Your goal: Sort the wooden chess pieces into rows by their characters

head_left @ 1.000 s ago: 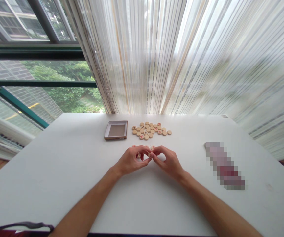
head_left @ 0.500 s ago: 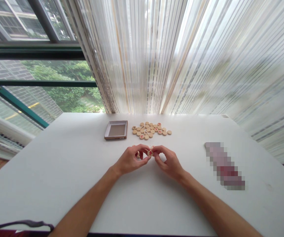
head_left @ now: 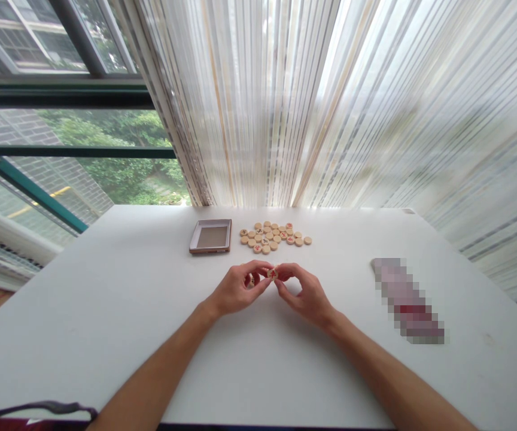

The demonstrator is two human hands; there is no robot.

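A round wooden Chinese chess piece [head_left: 272, 273] with a red character is pinched between my two hands, its marked face turned toward me. My left hand [head_left: 242, 290] has thumb and forefinger on the piece's left side. From the right, the fingertips of my right hand [head_left: 306, 293] close on the same piece. Another chess piece [head_left: 252, 280] with a dark character shows through the gap in my left hand, partly covered by the fingers. Beyond both hands lies a loose cluster of chess pieces [head_left: 268, 236], several face down and others showing red or black characters.
A shallow open box [head_left: 210, 237] with a brown rim stands left of the cluster. On the right of the white table [head_left: 160, 359] lies a pixelated long object [head_left: 411, 302]. A string curtain [head_left: 258, 108] hangs at the far edge, beside a window on the left.
Both hands hold the red-character piece slightly higher, and its face has turned a little. The cluster and the box stay where they were.
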